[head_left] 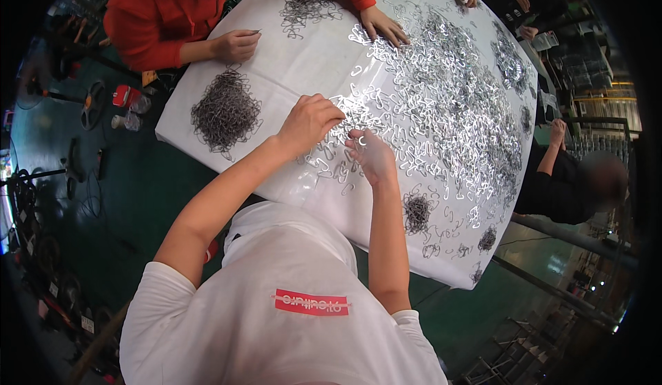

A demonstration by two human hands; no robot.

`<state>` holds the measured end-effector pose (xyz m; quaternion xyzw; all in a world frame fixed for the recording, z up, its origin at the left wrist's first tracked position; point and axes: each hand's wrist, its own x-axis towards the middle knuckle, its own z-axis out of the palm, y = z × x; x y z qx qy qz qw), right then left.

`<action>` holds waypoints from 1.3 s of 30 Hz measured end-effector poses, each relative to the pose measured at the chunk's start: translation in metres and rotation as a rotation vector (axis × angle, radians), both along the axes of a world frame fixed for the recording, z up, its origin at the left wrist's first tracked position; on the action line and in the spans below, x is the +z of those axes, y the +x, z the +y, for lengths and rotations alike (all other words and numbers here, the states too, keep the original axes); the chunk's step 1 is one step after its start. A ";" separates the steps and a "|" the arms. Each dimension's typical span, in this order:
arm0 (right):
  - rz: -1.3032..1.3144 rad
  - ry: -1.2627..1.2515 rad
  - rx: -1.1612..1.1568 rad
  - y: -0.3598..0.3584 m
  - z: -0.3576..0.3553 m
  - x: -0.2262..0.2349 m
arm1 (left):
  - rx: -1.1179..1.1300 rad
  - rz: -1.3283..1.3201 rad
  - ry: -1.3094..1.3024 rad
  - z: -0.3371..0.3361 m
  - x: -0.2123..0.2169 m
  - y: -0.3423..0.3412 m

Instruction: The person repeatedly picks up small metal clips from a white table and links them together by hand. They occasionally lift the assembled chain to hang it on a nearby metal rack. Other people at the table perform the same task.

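Many small curved metal hooks, S-shaped and shiny, lie spread across a white-covered table. Over the near edge of this spread, my left hand is closed, its thumb and fingers pressed together; whatever they pinch is hidden. Just to its right, my right hand is turned partly palm up with curled fingers, and a bright metal hook shows at its fingertips. The two hands are close but apart. Loose hooks lie under and between them.
Dark heaps of hooks sit at the left, far left and near right. A red-sleeved co-worker's hand rests on the spread; their other hand pinches something thin. More people stand along the right side.
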<state>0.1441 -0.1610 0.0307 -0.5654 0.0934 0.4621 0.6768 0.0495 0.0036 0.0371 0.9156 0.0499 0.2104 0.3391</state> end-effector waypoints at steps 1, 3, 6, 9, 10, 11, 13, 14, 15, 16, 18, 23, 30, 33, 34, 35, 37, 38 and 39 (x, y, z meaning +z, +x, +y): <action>0.019 0.016 0.014 0.001 -0.001 -0.002 | -0.015 0.046 -0.048 0.003 0.003 0.001; 0.049 0.033 0.038 0.002 -0.002 -0.007 | -0.023 0.155 -0.250 0.007 0.008 0.004; 0.102 0.131 0.034 0.002 -0.005 -0.015 | -0.033 0.251 -0.524 0.010 0.012 0.007; 0.150 0.133 0.009 0.003 -0.003 -0.018 | -0.082 0.188 -0.479 0.010 0.011 0.009; 0.122 0.161 0.015 0.002 -0.002 -0.018 | -0.079 0.180 -0.511 0.008 0.008 0.009; 0.093 0.147 0.001 0.002 -0.001 -0.017 | -0.076 0.170 -0.546 0.005 0.005 0.010; 0.025 0.093 -0.005 0.002 0.000 -0.014 | -0.036 0.229 -0.481 0.003 0.001 0.006; -0.015 0.053 0.002 0.002 0.000 -0.011 | -0.009 0.286 -0.447 0.003 -0.001 0.004; -0.053 0.013 0.009 0.001 0.000 -0.009 | 0.016 0.283 -0.480 0.002 -0.002 0.003; -0.087 0.008 0.040 0.001 0.000 -0.007 | 0.049 0.308 -0.514 0.000 -0.003 0.001; -0.158 -0.004 0.106 0.002 -0.001 -0.004 | 0.082 0.316 -0.567 -0.003 -0.004 0.001; -0.241 -0.074 0.267 0.009 -0.002 -0.003 | 0.045 0.171 -0.489 -0.006 -0.004 0.003; -0.362 -0.030 0.282 -0.001 0.004 -0.003 | 0.253 0.089 -0.312 -0.010 -0.013 0.008; -0.322 -0.015 0.213 -0.005 0.007 -0.003 | 0.356 -0.092 0.007 -0.012 -0.018 0.010; -0.321 -0.005 0.199 -0.005 0.007 -0.003 | 0.322 -0.026 -0.169 -0.014 -0.019 0.007; -0.318 0.004 0.183 -0.005 0.007 -0.003 | 0.279 0.015 -0.335 -0.016 -0.019 0.006; -0.297 0.020 0.167 -0.005 0.006 -0.003 | 0.193 0.204 -0.663 -0.014 -0.018 0.002; -0.280 0.027 0.168 -0.005 0.005 -0.003 | 0.151 0.295 -0.821 -0.013 -0.017 0.001; -0.264 0.033 0.169 -0.004 0.004 -0.003 | 0.170 0.311 -0.791 -0.012 -0.017 0.001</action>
